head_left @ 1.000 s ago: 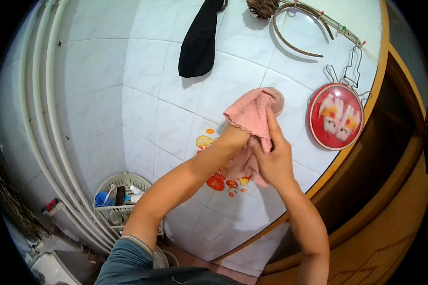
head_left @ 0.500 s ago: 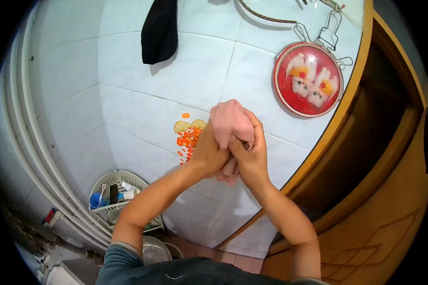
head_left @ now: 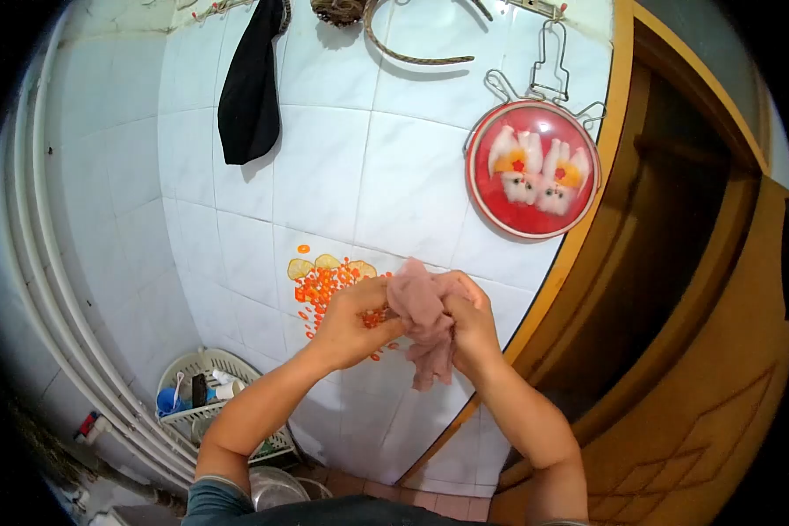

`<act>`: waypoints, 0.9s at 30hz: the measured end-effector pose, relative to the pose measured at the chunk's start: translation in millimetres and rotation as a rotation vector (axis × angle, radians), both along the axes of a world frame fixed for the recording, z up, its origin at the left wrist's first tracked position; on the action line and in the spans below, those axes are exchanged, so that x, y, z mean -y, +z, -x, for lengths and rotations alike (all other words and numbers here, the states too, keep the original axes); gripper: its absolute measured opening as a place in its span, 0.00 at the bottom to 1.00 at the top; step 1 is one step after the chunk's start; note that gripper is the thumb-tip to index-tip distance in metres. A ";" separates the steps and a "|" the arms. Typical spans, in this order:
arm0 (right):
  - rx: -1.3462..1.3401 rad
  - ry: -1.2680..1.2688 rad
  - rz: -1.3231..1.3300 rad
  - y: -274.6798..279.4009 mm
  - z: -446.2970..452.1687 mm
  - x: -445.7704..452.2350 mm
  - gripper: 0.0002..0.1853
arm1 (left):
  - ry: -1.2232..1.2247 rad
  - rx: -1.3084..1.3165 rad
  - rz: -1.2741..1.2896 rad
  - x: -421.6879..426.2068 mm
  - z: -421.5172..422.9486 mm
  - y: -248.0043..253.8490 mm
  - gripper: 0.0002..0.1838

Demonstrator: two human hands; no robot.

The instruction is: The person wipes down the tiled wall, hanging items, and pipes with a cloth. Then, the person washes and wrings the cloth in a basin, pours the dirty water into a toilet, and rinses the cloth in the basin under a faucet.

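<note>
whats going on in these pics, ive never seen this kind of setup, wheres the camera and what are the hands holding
There's no machine here: a person works bare-handed, with one camera worn on the head, looking forward and down. The right hand grips a bunched pink cloth; the left hand is at its near side, though how firmly it holds is hard to tell. Behind them is a white tiled wall with orange fruit decorations. A black cloth item, a headband and a round red object hang there. Lower left, a pale basket holds small items.
</note>
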State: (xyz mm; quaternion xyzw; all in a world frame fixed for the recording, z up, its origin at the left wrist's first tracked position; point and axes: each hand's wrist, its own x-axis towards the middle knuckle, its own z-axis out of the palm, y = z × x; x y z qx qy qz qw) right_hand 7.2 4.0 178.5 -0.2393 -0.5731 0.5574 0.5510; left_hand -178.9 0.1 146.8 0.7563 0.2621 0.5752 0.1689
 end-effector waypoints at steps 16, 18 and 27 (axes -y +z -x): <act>0.333 -0.244 -0.727 126.5 -113.1 31.8 0.03 | 0.389 0.324 -0.184 -3.7 31.1 98.4 0.13; 0.357 -0.251 -0.723 160.7 -112.5 45.0 0.11 | 0.476 0.370 -0.225 -10.9 59.8 111.0 0.14; 0.642 -0.578 -0.888 275.7 -140.8 -2.9 0.23 | 0.630 0.610 -0.358 -43.5 187.3 203.4 0.17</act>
